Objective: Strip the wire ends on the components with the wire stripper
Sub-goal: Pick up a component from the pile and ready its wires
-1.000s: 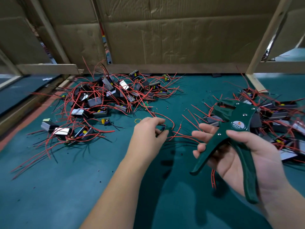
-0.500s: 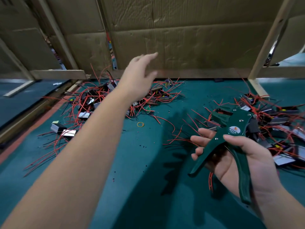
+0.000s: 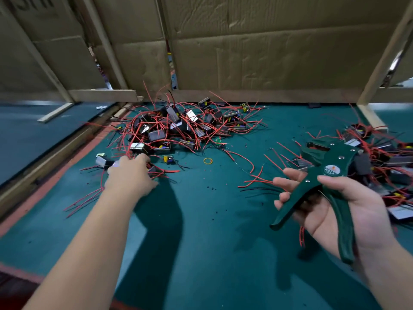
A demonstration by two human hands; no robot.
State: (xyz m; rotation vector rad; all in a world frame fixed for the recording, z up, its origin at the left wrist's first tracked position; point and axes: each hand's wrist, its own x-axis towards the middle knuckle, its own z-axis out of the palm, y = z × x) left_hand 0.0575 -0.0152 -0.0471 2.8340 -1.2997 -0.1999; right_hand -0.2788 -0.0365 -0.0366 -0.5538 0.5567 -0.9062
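Components (image 3: 178, 128) tangled in red wires (image 3: 225, 130) lie in two piles on the green desk (image 3: 212, 242): the larger toward the far left corner, the right pile (image 3: 384, 153) along the right edge.

The stripper (image 3: 328, 162) is held above the desk near the right edge, in front of the right pile. Its long axis runs from the near edge toward the far edge. The head points away from the person and leans a little left. The handles are splayed apart toward the person, so the jaws stand open and empty.

The right hand (image 3: 353, 215) grasps it, thumb across the pivot and fingers (image 3: 288, 175) curled under one handle.

The left hand (image 3: 131, 173) held a component at mid-desk a second ago, then swung up over the left pile. It is now down on that pile's near edge, among the wires. Its fingers are hidden behind its back, so a grasp cannot be told. One piece seems finished and thrown back, and the next is being fetched.

A yellow band (image 3: 207, 161) lies between the piles.
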